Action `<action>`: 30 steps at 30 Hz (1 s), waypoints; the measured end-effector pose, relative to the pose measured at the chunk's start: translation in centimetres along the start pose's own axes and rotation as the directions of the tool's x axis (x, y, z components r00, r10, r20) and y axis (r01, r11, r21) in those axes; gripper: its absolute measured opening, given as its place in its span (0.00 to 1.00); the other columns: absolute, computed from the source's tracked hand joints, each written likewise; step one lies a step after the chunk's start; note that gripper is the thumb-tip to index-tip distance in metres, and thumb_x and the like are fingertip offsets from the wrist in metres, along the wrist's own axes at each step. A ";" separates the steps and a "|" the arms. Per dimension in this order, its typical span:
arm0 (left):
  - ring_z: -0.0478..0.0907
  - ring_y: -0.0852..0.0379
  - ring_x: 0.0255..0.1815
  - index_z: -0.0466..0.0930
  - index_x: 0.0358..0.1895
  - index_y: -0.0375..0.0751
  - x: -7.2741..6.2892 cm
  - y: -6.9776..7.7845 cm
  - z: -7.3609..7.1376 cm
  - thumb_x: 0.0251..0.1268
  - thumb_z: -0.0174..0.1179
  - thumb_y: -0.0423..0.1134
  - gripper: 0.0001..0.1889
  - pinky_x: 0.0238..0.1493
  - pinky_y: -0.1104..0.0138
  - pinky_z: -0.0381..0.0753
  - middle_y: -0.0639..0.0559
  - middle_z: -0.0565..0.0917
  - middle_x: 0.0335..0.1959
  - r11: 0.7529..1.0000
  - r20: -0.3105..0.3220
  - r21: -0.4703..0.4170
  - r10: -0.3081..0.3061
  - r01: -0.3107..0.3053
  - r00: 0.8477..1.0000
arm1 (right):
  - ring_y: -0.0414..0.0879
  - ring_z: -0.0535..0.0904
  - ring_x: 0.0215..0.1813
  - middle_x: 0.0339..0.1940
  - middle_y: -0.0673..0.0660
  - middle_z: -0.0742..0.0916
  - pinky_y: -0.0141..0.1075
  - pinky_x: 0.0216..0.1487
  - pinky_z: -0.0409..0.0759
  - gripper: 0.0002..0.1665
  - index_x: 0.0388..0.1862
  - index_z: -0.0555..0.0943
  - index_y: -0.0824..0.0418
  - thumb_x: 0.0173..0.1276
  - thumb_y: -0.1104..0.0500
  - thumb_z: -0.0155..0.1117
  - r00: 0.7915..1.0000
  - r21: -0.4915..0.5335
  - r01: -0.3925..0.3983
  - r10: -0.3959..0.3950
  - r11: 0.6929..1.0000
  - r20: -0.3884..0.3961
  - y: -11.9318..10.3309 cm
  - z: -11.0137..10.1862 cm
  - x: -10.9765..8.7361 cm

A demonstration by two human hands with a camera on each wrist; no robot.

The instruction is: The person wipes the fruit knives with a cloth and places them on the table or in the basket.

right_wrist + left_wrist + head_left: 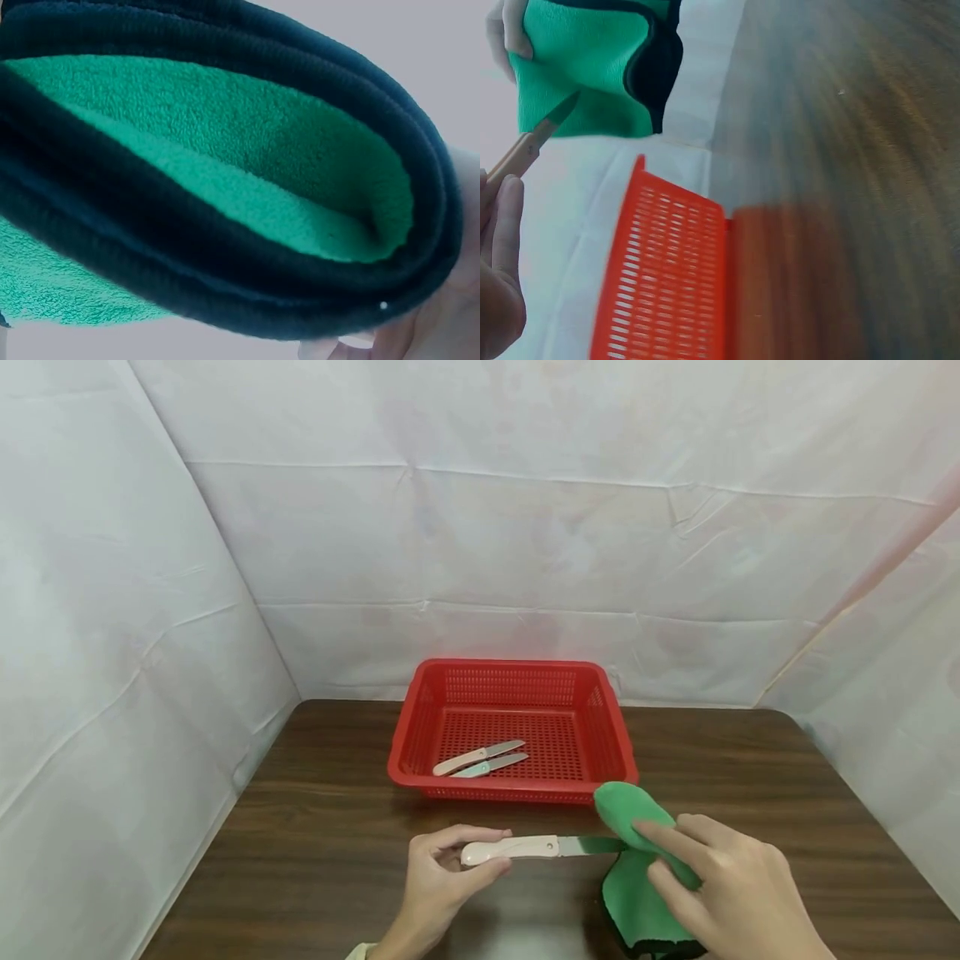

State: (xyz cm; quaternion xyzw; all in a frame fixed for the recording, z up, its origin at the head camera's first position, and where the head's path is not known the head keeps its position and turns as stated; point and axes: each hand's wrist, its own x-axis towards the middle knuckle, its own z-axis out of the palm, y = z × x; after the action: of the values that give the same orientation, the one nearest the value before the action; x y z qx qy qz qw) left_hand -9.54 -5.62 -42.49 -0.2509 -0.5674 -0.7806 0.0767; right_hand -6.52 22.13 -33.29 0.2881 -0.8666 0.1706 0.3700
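My left hand (pixel 442 877) pinches a small knife (pixel 517 848) by its cream handle, thumb below and fingers above, with the blade pointing right. A green cloth (pixel 637 893) with dark edging hangs from my right hand (pixel 731 881), gripped between thumb and fingers. The blade's tip end meets the cloth in the head view. In the left wrist view the knife (pixel 525 154) lies against the green cloth (pixel 585 67). Up close in the right wrist view, the cloth (pixel 225 142) folds into a loop with a dark border.
A red plastic basket (pixel 510 787) stands behind the hands on the dark wooden table (pixel 322 835). Inside it lie a cream-handled knife (pixel 478 757) and a pale blue-handled knife (pixel 491 766), side by side. White sheets (pixel 450 543) enclose the table at the back and sides.
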 end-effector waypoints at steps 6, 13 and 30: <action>0.83 0.48 0.41 0.80 0.40 0.21 0.0 1.4 0.3 0.48 0.65 0.17 0.13 0.35 0.63 0.84 0.26 0.82 0.39 0.998 0.023 0.022 0.067 -0.067 0.998 | 0.29 0.60 0.19 0.22 0.43 0.74 0.19 0.14 0.53 0.29 0.32 0.87 0.56 0.72 0.47 0.38 0.994 0.009 0.103 -0.103 0.995 -0.031 -1.8 0.9 1.3; 0.83 0.44 0.42 0.80 0.39 0.21 0.3 2.0 0.9 0.46 0.65 0.16 0.12 0.37 0.64 0.84 0.24 0.81 0.37 0.993 0.012 -0.065 0.100 -0.099 0.995 | 0.32 0.58 0.20 0.21 0.43 0.71 0.21 0.12 0.54 0.30 0.32 0.87 0.54 0.69 0.50 0.34 0.989 -0.024 0.147 -0.147 0.989 0.006 -3.6 2.2 1.6; 0.83 0.41 0.40 0.83 0.34 0.29 0.1 2.9 0.2 0.42 0.66 0.14 0.14 0.36 0.64 0.84 0.37 0.85 0.36 0.986 -0.044 -0.136 0.087 -0.092 0.995 | 0.34 0.57 0.21 0.20 0.43 0.69 0.22 0.12 0.55 0.31 0.32 0.85 0.54 0.68 0.52 0.29 0.983 -0.057 0.175 -0.171 0.983 0.062 -3.3 2.6 0.8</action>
State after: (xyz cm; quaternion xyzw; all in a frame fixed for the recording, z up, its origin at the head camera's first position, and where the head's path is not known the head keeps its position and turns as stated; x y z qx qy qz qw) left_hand -8.42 -6.37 -39.97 -0.2659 -0.4985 -0.8184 0.1051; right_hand -6.31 17.89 -34.14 0.3555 -0.8533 0.1026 0.3674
